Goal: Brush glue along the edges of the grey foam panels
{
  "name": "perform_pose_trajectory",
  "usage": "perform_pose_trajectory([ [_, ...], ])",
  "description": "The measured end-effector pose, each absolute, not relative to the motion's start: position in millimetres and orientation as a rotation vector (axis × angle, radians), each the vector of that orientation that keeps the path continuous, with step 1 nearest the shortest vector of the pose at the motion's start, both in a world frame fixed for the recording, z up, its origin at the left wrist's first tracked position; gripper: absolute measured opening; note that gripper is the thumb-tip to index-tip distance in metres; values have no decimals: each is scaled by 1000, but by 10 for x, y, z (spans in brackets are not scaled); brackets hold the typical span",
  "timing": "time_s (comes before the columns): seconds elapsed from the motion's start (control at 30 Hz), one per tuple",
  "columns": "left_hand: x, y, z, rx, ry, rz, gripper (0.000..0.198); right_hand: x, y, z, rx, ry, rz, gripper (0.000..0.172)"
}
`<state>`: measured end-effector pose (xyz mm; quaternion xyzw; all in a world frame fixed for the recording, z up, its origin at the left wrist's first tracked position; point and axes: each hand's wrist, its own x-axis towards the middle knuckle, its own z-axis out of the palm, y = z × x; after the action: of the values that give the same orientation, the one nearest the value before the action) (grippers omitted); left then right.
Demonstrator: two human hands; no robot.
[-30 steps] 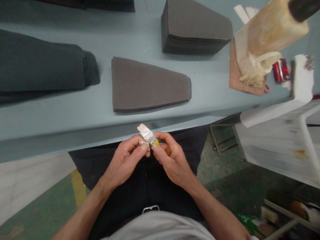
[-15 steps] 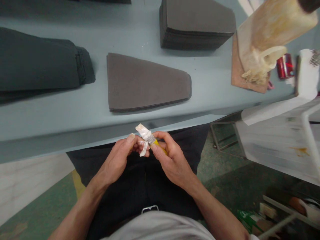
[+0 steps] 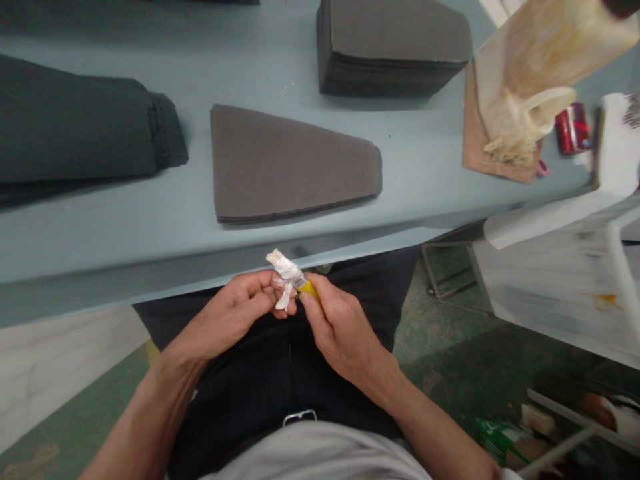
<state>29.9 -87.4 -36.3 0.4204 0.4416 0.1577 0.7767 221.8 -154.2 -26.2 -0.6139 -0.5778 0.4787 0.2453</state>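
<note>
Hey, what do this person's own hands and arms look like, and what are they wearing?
The left hand and right hand are ungloved, and both forearms bare. No watch shows. Clothing: pale grey top, dark trousers, silvery buckle.

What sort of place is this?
Probably a workshop or small factory: stacked grey pieces on a worktable, a stained container, and a yellow-handled tool in the right hand.

Two hands (image 3: 253, 300) (image 3: 343, 327), apparently one brush (image 3: 286, 267), two grey stacks (image 3: 297, 167) (image 3: 395, 33), one red can (image 3: 573, 128)
</note>
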Motion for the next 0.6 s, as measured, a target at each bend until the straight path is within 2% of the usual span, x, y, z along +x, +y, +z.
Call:
perform_pose_trajectory([
  [0.2, 252, -861, -395, 901, 956, 322, 33, 2247, -1523, -284, -1694, -1705, 1291, 26],
  [0.43, 186, -846, -451, 876, 925, 282, 40, 2284, -1481, -301, -1673, -1746, 1326, 17],
  [0.6, 191, -832, -477, 852, 939, 282, 39, 2263, -1490, -318, -1701, -1742, 1314, 23],
])
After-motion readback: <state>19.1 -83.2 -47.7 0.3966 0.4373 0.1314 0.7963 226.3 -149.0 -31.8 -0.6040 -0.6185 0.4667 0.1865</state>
